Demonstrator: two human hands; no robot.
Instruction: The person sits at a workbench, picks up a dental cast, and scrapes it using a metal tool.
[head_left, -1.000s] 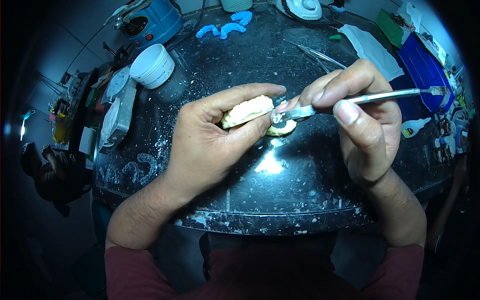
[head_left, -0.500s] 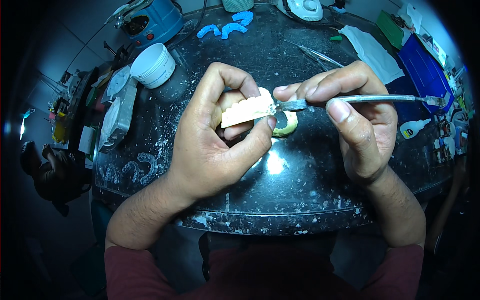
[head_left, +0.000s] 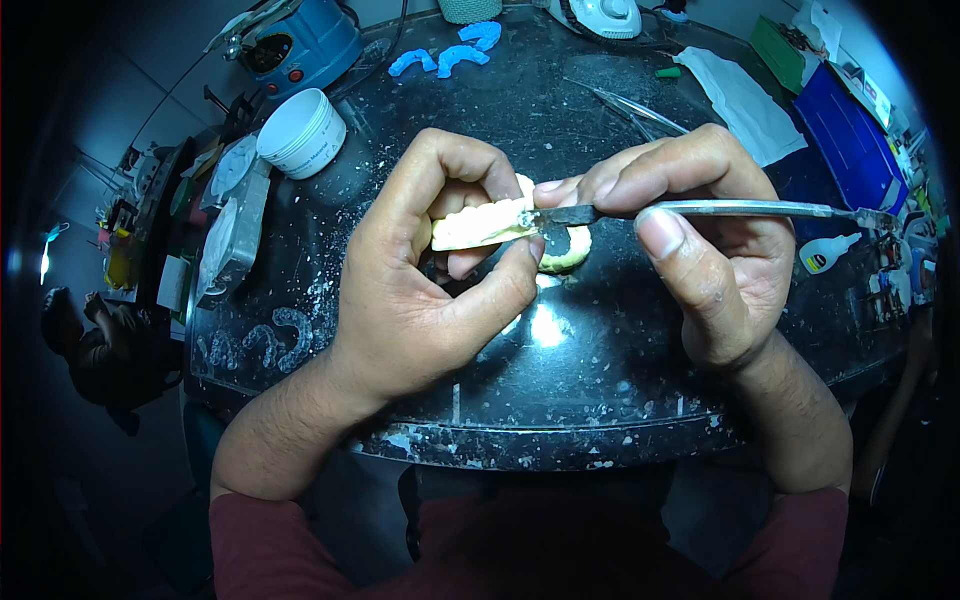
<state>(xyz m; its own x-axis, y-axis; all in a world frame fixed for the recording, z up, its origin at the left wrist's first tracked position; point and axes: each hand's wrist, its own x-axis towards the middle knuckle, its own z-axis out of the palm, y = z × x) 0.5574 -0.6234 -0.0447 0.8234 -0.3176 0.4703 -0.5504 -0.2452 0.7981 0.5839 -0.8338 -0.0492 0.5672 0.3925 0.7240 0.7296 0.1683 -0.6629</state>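
My left hand [head_left: 430, 290] grips a pale yellow plaster dental model [head_left: 475, 228] between thumb and curled fingers, its row of teeth facing up. My right hand [head_left: 710, 240] is closed round a double-ended metal plaster spatula [head_left: 740, 208], held level. The flat blade at its left end touches the model's right end near my left thumb; the other end sticks out past my right hand. Behind the blade, on the table, lies a second yellowish horseshoe-shaped dental model [head_left: 568, 258], partly hidden by my hands and the spatula.
Several clear aligner trays [head_left: 290, 335] lie at the left near a white tub [head_left: 303, 135] and a grey block [head_left: 233, 235]. Blue arch pieces [head_left: 462, 62], metal tweezers [head_left: 640, 108], a white cloth [head_left: 740, 105] and a small white bottle [head_left: 828, 252] lie farther off. Someone [head_left: 110, 340] sits at far left.
The spatula has tilted nearer to level and its blade has shifted slightly left and down against the model. Both hands and the model have moved slightly left.
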